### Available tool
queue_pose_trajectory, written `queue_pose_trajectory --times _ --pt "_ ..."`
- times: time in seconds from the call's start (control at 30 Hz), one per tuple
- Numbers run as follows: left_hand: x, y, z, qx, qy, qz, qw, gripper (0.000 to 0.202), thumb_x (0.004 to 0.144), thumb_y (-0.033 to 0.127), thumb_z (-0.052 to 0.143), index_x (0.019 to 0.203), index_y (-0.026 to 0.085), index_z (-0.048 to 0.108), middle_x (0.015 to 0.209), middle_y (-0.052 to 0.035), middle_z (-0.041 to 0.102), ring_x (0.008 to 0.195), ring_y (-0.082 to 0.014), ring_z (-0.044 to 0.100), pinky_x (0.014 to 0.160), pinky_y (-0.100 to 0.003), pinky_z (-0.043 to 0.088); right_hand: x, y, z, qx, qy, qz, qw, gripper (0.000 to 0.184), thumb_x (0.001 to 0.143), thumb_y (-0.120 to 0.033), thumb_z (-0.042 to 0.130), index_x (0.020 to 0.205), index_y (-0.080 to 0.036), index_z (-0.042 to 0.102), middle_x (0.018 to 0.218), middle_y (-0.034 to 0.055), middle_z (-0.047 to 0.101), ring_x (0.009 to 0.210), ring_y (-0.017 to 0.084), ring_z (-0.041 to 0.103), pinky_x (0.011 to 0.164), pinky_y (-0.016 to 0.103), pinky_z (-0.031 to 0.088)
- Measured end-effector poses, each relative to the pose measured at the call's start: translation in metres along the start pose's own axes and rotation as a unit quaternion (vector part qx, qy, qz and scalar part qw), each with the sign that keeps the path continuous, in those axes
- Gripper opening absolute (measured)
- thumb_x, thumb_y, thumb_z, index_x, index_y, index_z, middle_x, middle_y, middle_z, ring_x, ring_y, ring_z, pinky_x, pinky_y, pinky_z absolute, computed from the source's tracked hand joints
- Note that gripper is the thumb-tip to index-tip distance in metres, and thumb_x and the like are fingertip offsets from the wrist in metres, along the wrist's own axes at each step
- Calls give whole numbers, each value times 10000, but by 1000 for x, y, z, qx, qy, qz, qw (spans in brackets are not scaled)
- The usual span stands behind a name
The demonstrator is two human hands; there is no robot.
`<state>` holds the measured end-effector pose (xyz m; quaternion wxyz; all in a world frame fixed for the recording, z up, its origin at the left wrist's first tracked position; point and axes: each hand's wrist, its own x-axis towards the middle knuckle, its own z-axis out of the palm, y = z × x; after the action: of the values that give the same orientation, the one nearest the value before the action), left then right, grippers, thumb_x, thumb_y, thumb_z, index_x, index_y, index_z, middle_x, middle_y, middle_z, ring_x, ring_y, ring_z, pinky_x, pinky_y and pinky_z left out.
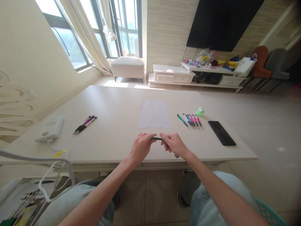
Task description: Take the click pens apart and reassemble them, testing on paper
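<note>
- Pen [157, 138]: it is held level between both hands above the table's near side, just short of the paper. A dark barrel with a teal band is seen; the ends are hidden by the fingers.
- Left hand [141, 147]: it is closed narrow, and the pen's left end is pinched in the fingers.
- Right hand [174, 144]: it is also closed narrow, and the pen's right end is gripped. A small blue-and-yellow item [176, 155] is seen just below it, too small to be identified.
- Table [113, 103]: all the items below are laid on it, except the hanger and magazine.
- Hanger [30, 158]: a white one is seen at lower left, in front of a magazine [25, 201].
- White device [50, 128]: it is placed at the left, with a cord [56, 147] attached.
- Left pens [84, 124]: a few are grouped together, angled.
- Paper [154, 114]: a blank-looking sheet is laid flat at the centre.
- Right pens [190, 121]: a row is laid side by side, with a green roll of tape [199, 111] just beyond.
- Phone [222, 133]: it is laid face up at the right.
</note>
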<state>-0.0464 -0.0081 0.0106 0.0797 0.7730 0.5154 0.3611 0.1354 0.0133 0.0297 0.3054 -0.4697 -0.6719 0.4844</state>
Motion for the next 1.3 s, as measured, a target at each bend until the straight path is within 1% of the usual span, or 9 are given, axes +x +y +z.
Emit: queue_pose_trajectory --times 0.2,0.37,0.53,0.67,0.8,0.93,1.07,1.2,1.3 --pt "1 2 -1 -13 -20 -31 999 133 847 202 552 910 245 661 852 -7 704 812 -161 622 782 -297 463 1 -1 -4 -25 -2 -52 998 331 773 -496 585 784 -172 652 645 13 650 492 110 547 487 228 429" --pt "2 3 -1 -18 -17 -24 999 156 839 198 559 937 245 671 821 -16 699 787 -162 618 773 -296 470 2 2 -1 28 -36 17 999 567 871 -577 338 586 -149 577 402 -10 499 316 78 393 359 213 305" --pt "4 4 -3 -37 -17 -57 998 139 830 210 567 905 255 675 854 0 709 797 -158 635 757 -273 476 2 0 -2 -22 11 -57 998 381 784 -539 550 752 -166 626 589 -2 599 490 99 508 475 210 388" --pt "4 4 -4 -44 -14 -51 998 152 827 196 570 924 251 674 848 -2 712 806 -161 637 765 -275 478 2 -2 -3 -16 -29 -10 999 560 875 -578 335 548 -171 540 414 -18 469 378 90 397 412 221 320" --pt "5 4 -4 -43 -12 -54 998 142 825 206 580 918 253 676 866 -3 715 815 -164 640 769 -278 480 1 -5 -3 -66 19 -71 995 413 809 -553 507 693 -172 613 576 -6 568 509 102 478 485 216 358" --pt "5 2 -4 -35 -15 -48 998 159 832 207 568 942 252 674 838 -9 710 788 -158 635 755 -275 483 0 -5 -2 -33 -6 -26 999 567 867 -585 353 520 -171 526 421 -19 452 405 93 406 435 224 325" --pt "5 2 -4 -37 -17 -44 998 152 828 201 575 930 253 674 849 -6 710 805 -162 635 762 -278 480 1 -3 -1 -47 5 -58 997 462 830 -576 452 659 -171 591 529 -17 531 470 99 459 469 219 348" --pt "4 2 -3 -42 -18 -43 998 168 830 192 569 942 257 677 828 -4 706 793 -160 636 752 -273 480 2 -2 -1 -28 13 -25 999 583 871 -587 342 473 -184 478 392 -27 414 399 96 401 456 232 332" --pt "5 2 -3 -42 -20 -55 997 166 820 192 583 937 257 682 837 -3 711 793 -164 641 751 -274 477 -1 -5 -4 -53 -1 -29 998 553 870 -580 356 533 -178 530 437 -17 461 426 103 414 461 236 323"
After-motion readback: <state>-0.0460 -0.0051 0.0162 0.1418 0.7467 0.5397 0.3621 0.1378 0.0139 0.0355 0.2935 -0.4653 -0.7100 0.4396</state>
